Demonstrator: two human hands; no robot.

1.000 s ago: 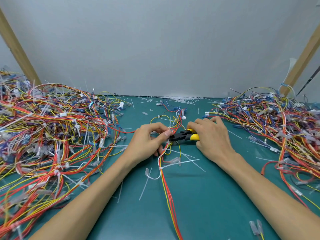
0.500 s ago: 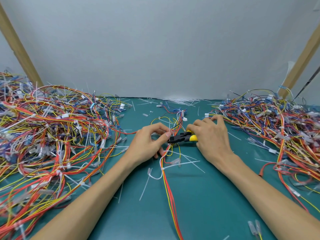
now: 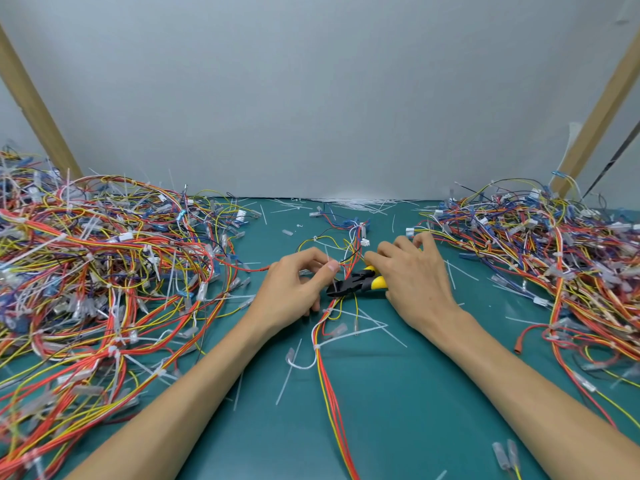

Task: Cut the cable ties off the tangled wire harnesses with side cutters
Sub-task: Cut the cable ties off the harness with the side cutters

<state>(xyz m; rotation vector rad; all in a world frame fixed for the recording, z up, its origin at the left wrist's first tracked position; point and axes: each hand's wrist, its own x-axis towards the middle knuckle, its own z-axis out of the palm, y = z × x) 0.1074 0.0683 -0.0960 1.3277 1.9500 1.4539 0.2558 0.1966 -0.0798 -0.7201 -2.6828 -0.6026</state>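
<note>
A single wire harness (image 3: 329, 386) of red, yellow and white wires runs up the middle of the green mat toward my hands. My left hand (image 3: 294, 289) pinches its wires between thumb and fingers near a white cable tie. My right hand (image 3: 412, 278) grips the yellow-handled side cutters (image 3: 356, 282), whose black jaws point left at the pinched spot, right next to my left thumb. Another white cable tie (image 3: 317, 346) still wraps the harness nearer to me.
A big tangled heap of harnesses (image 3: 97, 271) fills the left side, and another heap (image 3: 554, 254) the right. Cut white tie pieces (image 3: 356, 202) lie along the back wall and scattered over the green mat (image 3: 398, 410). Wooden posts lean at both sides.
Both hands stay almost where they were. The cutter jaws have edged slightly left toward my left thumb, and the view has tilted down a little.
</note>
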